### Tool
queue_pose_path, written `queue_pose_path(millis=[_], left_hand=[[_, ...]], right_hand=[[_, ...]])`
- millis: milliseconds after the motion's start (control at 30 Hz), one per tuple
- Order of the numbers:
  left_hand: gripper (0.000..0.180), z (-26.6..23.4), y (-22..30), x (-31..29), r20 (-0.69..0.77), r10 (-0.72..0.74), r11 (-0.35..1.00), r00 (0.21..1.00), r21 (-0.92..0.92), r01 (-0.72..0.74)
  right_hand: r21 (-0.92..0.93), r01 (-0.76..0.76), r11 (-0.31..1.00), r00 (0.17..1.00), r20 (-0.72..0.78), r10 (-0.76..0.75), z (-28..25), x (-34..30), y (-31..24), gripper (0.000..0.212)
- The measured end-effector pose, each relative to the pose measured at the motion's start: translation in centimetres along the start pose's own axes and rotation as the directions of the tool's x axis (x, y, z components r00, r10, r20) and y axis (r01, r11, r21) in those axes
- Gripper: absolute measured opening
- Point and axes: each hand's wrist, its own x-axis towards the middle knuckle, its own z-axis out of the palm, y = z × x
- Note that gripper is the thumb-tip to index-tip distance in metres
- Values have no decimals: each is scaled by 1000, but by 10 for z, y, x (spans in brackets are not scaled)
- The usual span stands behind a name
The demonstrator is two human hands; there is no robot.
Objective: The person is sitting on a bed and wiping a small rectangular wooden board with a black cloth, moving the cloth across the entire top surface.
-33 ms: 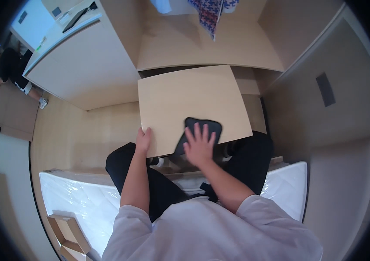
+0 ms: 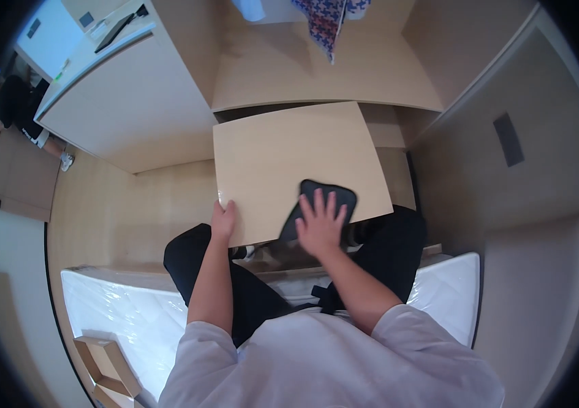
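Observation:
A light wood-coloured board (image 2: 289, 153) lies across my knees, its far edge near the front of a wardrobe. My left hand (image 2: 223, 221) pinches its near-left edge, thumb on top and the other fingers hidden underneath. On the near-right part of the board rests a flat black pad (image 2: 345, 196) with rounded corners, hanging a little over the near edge. My right hand (image 2: 321, 223) lies flat on this pad with its fingers spread.
Patterned cloth (image 2: 321, 30) hangs inside the wardrobe (image 2: 344, 81) ahead. A plastic-wrapped mattress (image 2: 123, 309) lies behind my legs, with an open cardboard box (image 2: 107, 364) at its left end. A cabinet (image 2: 126, 102) stands to the left; beyond it, a person (image 2: 17, 102) bends over.
My right hand and the black pad have slid a short way to the right over the board. The left hand keeps its hold on the edge.

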Motion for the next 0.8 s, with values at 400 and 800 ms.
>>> queue_pose_path(millis=[400,800], left_hand=[[57,24,60,-31,-257,-52,899,965,409,158],[49,22,61,-27,-249,-111,873,962,439,214]], right_hand=[[32,-471,881,882,30,470,-31,162,146,74],[207,-560,802,827,79,557,-28,361,183,65]])
